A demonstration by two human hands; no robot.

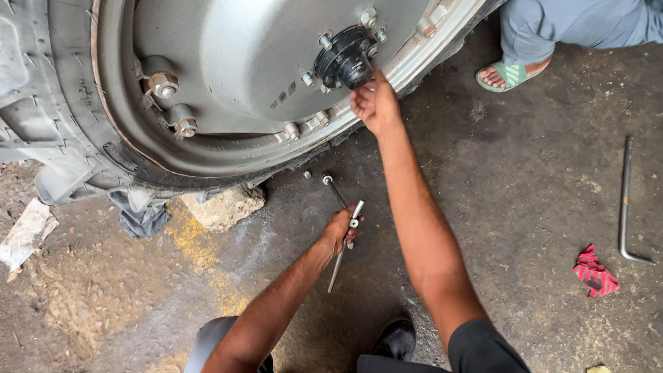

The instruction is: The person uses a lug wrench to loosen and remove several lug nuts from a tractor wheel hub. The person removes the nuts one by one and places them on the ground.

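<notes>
The black hub cap [345,56] sits at the centre of the grey wheel disc [235,55], far in the scene and ringed by studs and nuts, so the right hand [375,103] reaches up and away to meet it; the right fingers curl against the cap's lower edge, pressed together on it as far as the angle lets one tell, which reads as steadying or turning it by hand. The left hand [341,228] stays low and near, just above the floor [497,179], fingers wrapped round a slim metal wrench [343,231] whose socket end [327,179] points toward the wheel, kept ready within reach of the hub. A small loose nut [307,175] lies on the floor just beside that socket end, below the rim. The big tyre [41,103] rests partly on a stone block [224,206], seemingly to chock it. Well apart on the right lie a bent steel bar [626,200] and a red rag [594,271]. Another person's sandalled foot [507,74] stands at the far right, beside the rim
</notes>
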